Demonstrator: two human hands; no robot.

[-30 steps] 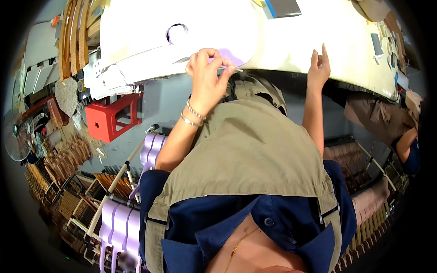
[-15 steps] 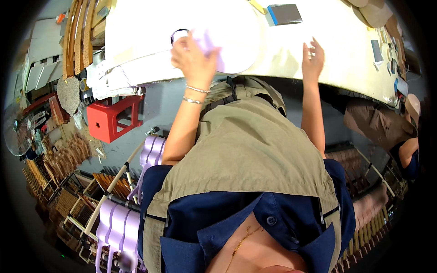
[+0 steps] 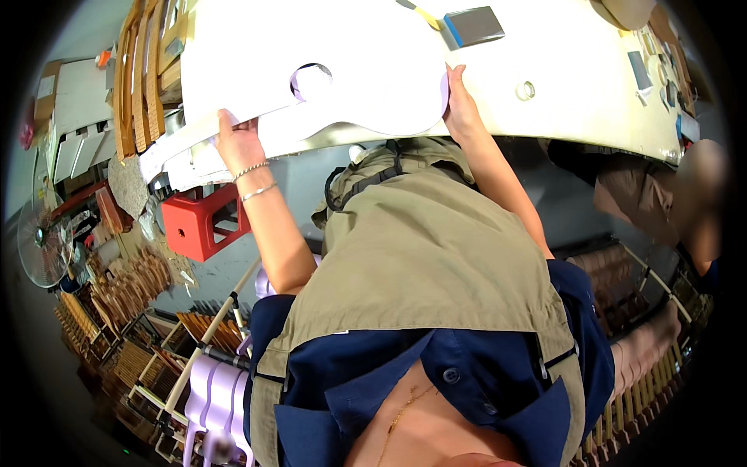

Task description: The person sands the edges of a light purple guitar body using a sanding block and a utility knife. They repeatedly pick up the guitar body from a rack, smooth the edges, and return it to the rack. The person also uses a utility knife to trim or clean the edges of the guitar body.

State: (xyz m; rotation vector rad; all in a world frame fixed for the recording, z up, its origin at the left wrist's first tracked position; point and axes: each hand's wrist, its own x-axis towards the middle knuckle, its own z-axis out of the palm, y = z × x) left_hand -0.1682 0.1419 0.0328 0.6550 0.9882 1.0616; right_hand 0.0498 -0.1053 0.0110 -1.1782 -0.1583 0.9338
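Note:
A pale lilac-white guitar (image 3: 381, 86) lies across the white worktop, its round sound hole (image 3: 313, 82) facing up and its neck pointing left. Glare washes out much of its top. My left hand (image 3: 240, 146) grips the neck, fingers partly hidden behind it. At the opposite end, my right hand (image 3: 462, 109) is curled round the rounded edge of the body, with its thumb side up. A small ring-shaped roll of tape (image 3: 526, 91) lies to the right of that hand.
Beyond the guitar lie a dark block with a blue side (image 3: 475, 27) and a yellow-handled tool (image 3: 424, 15). Wooden guitar necks (image 3: 140, 78) stand at the left. A red stool (image 3: 198, 226) is below the bench's left end. Another person (image 3: 642, 198) is at the right.
My left hand has moved from beside the sound hole to the neck. My right hand has come left from over the worktop onto the body's end, uncovering the tape roll.

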